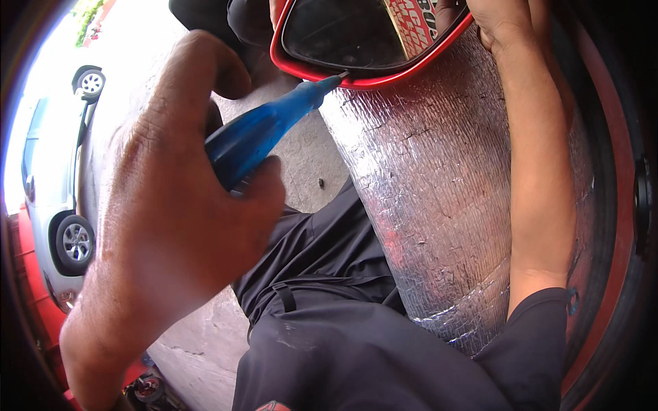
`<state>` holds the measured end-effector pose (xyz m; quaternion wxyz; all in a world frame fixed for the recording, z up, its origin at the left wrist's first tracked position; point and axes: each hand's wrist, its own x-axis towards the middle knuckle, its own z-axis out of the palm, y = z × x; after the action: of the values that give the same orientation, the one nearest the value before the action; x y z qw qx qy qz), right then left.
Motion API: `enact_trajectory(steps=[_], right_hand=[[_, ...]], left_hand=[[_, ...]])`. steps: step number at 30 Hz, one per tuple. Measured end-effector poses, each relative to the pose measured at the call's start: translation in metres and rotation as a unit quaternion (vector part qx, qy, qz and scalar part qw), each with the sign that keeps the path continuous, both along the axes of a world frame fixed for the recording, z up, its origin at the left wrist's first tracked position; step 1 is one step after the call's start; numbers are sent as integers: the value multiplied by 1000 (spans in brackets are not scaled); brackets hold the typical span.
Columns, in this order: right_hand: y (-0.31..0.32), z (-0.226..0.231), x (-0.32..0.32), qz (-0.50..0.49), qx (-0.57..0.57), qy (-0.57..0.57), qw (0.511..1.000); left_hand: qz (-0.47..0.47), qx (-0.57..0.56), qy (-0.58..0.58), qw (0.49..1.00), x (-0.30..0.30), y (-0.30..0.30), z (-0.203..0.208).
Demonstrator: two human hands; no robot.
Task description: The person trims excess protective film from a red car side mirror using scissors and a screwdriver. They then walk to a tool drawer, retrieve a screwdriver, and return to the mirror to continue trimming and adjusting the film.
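Note:
My left hand [164,198] is large in the left half of the view, with its fingers curled round a blue, see-through, tapered tool [264,127], perhaps a screwdriver. The tool's short dark tip meets the lower edge of a red-rimmed side mirror [343,34] at the top. The dark glass reflects printed red and pale lettering. At the mirror's right edge, my right hand [506,24] grips the rim; its fingers are mostly hidden or cut off. A fingertip [277,10] shows at the mirror's upper left; whose it is, I cannot tell.
Wrinkled silver foil sheeting [439,198] stretches beneath the mirror and along my right forearm. My dark-clothed legs [322,253] are bent above the grey floor [308,157]. A grey car [58,205] stands at the far left. A dark, red-edged frame [610,205] curves along the right.

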<state>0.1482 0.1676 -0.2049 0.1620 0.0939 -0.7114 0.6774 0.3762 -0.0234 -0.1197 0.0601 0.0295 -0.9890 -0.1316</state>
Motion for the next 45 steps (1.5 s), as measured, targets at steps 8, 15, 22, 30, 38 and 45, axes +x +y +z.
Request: enact_trajectory(steps=[8,15,22,30,38,45], right_hand=[[1,-16,-2,-4,5,-27,1000],[-25,-31,-12,43,-49,6,998],[-1,-27,-7,11,-17,16,1000],[-9,-3,0,16,-24,49,998],[5,-26,14,-36,-5,16,999],[-1,-12,10,-60,6,-21,998]], left_hand=[[-162,-168,28,972,-11,-16,-9],[159,10,-103,982,17,3,12],[14,-87,-82,993,-6,3,-2],[-166,-277,69,944,8,-37,-4],[-140,-88,58,985,12,-42,-34],[-96,-123,118,981,24,-50,-40]])
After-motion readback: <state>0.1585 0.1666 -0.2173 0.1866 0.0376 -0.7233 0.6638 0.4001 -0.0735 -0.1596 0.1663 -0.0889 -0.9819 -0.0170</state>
